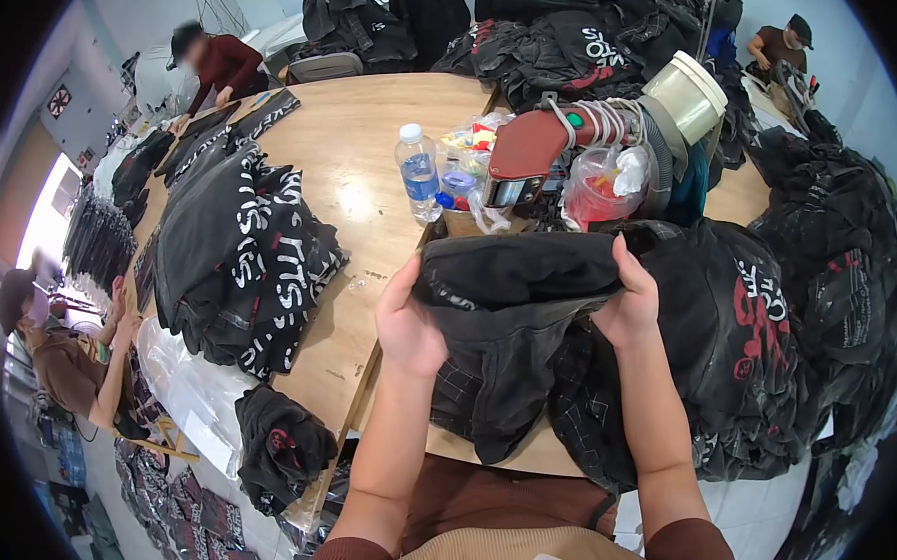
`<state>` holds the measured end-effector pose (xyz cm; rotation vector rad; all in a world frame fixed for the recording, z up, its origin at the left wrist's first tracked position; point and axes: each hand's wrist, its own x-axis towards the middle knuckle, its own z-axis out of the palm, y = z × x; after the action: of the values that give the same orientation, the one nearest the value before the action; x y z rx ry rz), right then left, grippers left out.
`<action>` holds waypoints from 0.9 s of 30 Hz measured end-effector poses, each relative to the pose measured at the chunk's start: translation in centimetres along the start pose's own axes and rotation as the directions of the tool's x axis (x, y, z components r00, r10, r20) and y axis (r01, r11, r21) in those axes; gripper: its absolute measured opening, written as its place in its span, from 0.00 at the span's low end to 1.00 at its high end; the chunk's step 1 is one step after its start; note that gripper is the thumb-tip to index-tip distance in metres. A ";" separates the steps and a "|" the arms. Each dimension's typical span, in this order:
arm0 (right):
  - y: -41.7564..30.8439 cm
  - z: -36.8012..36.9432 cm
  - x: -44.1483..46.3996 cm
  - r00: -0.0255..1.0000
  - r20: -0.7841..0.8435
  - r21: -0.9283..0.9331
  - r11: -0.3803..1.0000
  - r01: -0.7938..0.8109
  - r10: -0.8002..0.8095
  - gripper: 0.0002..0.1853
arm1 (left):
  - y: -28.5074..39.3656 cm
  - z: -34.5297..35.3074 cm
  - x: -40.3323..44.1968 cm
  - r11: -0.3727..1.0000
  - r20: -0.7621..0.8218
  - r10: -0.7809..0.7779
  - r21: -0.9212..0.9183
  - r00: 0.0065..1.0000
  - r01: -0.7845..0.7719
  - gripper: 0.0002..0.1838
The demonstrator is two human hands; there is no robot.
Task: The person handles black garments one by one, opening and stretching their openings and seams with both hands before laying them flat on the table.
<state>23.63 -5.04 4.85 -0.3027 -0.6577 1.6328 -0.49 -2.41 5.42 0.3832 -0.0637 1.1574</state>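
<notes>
We have our left hand (411,327) and right hand (629,297) curled around opposite ends of a black garment's (491,343) open upper edge, thumbs uppermost, other fingers mostly hidden. Both forearms reach forward, bare below the sleeves. Between them the matte cloth sags in soft folds above the smooth wooden table (391,107), near grid-lined dark fabric (586,404).

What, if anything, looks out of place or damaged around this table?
Slightly odd: dark clothes at lower left seem to lie on the floor, while other clothes are piled on the table. The garment between the left hand and right hand shows no obvious damage.
</notes>
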 end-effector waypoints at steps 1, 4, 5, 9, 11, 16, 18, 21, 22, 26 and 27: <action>0.1 0.1 -0.1 1.000 0.024 -0.041 0.999 0.013 -0.012 0.23 | 0.2 0.2 -0.5 0.996 -0.066 0.046 0.076 0.997 -0.041 0.22; 0.5 0.6 -0.2 1.000 0.023 -0.106 0.994 0.006 -0.003 0.21 | 1.0 -0.2 -1.2 0.995 -0.078 0.056 0.089 0.995 -0.049 0.22; 0.7 0.5 -0.1 1.000 0.009 -0.121 0.993 0.000 0.001 0.21 | 1.1 -0.5 -1.4 0.995 -0.083 0.062 0.089 0.995 -0.054 0.23; 1.2 1.2 0.2 0.999 -0.038 -0.133 0.991 -0.007 0.001 0.20 | 1.3 -0.4 -1.7 0.991 -0.121 0.075 0.117 0.990 -0.061 0.21; 1.2 1.7 0.3 0.999 -0.020 -0.095 0.995 -0.032 0.030 0.19 | 1.3 0.1 -1.7 0.993 -0.113 0.058 0.109 0.992 -0.046 0.20; 1.3 1.6 0.3 0.999 0.034 -0.124 0.992 -0.035 0.039 0.19 | 1.4 -0.7 -1.8 0.998 -0.079 0.063 0.022 0.995 -0.061 0.23; 1.3 1.0 0.2 0.996 0.091 -0.213 0.977 0.027 -0.007 0.19 | 1.7 -0.9 -2.0 0.996 0.008 0.085 -0.004 0.996 -0.084 0.23; 1.3 1.0 0.1 0.997 0.068 -0.383 0.923 0.045 -0.021 0.17 | 1.9 -0.5 -2.5 0.987 -0.032 0.133 0.098 0.991 -0.129 0.23; 1.5 1.4 -0.2 0.991 0.047 -0.516 0.847 0.130 -0.124 0.17 | 1.9 -0.3 -2.8 0.977 -0.071 0.155 0.158 0.985 -0.142 0.23; 1.8 2.8 -1.9 0.897 0.332 -0.841 0.339 0.421 -0.291 0.18 | 1.5 0.8 -3.3 0.977 -0.063 0.126 0.179 0.990 -0.113 0.25; 1.6 3.4 -1.9 0.900 0.412 -0.852 0.288 0.436 -0.142 0.19 | 1.3 0.7 -3.3 0.976 -0.079 0.117 0.196 0.990 -0.100 0.25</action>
<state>20.86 -7.77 6.32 -0.7597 -1.7708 0.7298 -2.93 -5.10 5.62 0.5018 0.1079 1.2921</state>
